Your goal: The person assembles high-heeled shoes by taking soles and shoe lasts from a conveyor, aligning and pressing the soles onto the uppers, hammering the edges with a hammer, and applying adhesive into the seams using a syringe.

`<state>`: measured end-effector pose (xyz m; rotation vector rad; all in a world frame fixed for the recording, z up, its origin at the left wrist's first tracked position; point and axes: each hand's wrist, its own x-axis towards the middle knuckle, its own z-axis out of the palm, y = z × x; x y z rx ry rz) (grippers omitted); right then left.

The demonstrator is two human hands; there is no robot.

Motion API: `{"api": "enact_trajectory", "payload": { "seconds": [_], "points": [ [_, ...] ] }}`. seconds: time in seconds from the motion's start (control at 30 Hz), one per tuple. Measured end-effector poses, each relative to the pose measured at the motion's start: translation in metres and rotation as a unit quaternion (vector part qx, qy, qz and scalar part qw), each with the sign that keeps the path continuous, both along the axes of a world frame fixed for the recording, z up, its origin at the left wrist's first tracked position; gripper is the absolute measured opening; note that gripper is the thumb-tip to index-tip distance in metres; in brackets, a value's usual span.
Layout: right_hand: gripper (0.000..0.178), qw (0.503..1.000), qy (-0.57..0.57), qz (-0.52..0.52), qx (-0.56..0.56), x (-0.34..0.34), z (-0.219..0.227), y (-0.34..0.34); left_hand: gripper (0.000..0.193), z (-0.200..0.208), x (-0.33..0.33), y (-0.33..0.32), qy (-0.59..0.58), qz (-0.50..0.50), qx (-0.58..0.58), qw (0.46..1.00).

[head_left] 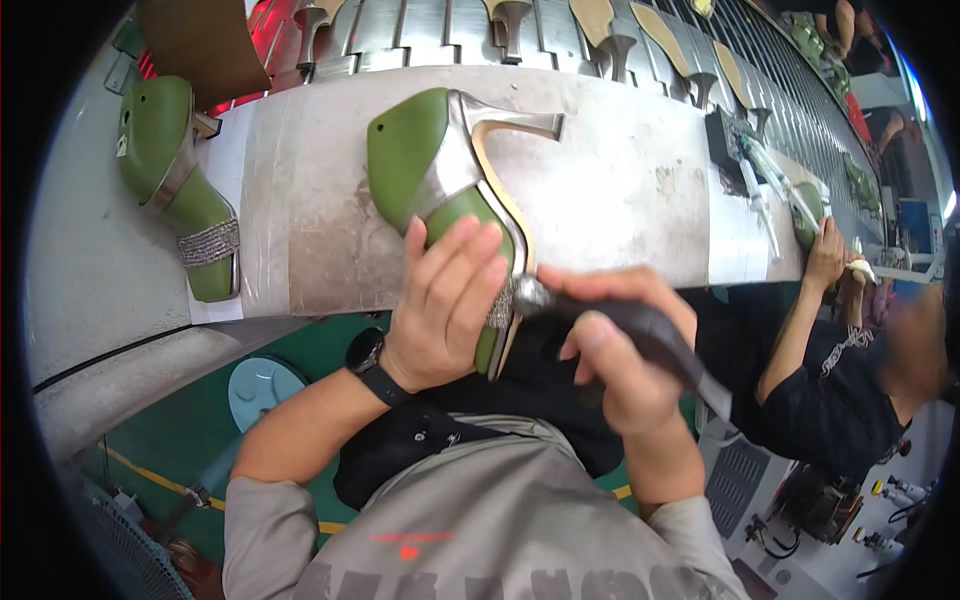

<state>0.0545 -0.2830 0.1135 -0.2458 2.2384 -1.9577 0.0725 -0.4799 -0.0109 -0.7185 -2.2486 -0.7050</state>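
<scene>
A silver high-heeled sandal on a green shoe last (408, 140) lies on its side, its heel pointing right and its toe reaching past the bench's near edge. My left hand (445, 310), with a black watch on the wrist, holds it near the front, fingers bent over the green side; the thumb is hidden. A glittering strap shows partly beneath that hand. In my right hand (635, 345) is a hammer (640, 330) with a dark handle, gripped close to its rounded metal head. The head touches or nearly touches the sole's edge by the strap.
Another green last with a glittering strap (208, 243) stands at the bench's left end. Along the far side, a slatted metal conveyor (420, 35) carries several heeled soles. A black holder with clear tubes (735, 145) stands to the right. A co-worker (830, 390) works beyond it.
</scene>
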Motion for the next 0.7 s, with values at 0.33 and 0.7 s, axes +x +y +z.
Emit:
{"api": "enact_trajectory", "payload": {
  "seconds": [0.33,0.7],
  "points": [
    [0.033,0.996,0.061,-0.048,-0.045,0.022,0.022,0.017,0.072,0.001,-0.007,-0.002,0.009,0.034,0.006,0.999],
    [0.044,0.729,0.404,0.088,0.546,-0.084,0.005,0.023,0.07,0.049,-0.017,-0.044,-0.066,-0.062,0.467,0.88]
  ]
}}
